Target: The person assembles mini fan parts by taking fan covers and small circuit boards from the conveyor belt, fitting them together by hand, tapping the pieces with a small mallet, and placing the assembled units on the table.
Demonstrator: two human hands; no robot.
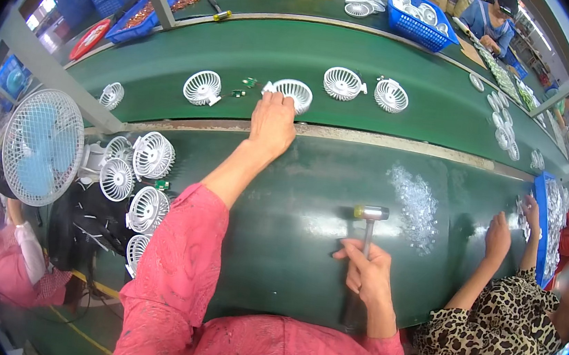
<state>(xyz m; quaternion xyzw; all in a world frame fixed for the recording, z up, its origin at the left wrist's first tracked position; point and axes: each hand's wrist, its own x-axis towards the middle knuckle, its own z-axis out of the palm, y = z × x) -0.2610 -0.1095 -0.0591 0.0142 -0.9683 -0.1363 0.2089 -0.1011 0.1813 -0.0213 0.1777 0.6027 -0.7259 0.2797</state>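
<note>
My left hand (274, 122) reaches across to the far green belt, its fingers closed over the near rim of a white slotted fan housing (296, 90). Part of that housing is hidden under the fingers. Small green circuit boards (238, 93) lie just left of it. In front of my body, my right hand (368, 273) grips a small mallet (371, 213) by its metal handle, the head pointing away from me. Right of the mallet head, small clear plastic pieces (415, 205) are scattered over the green tabletop (291, 247).
More fan housings sit on the belt (162, 88) and are stacked at my left (155, 155), beside a caged desk fan (43, 146). A co-worker's hands (498, 238) work at the right near a blue bin (541, 225). A grey post (53, 70) rises at the left.
</note>
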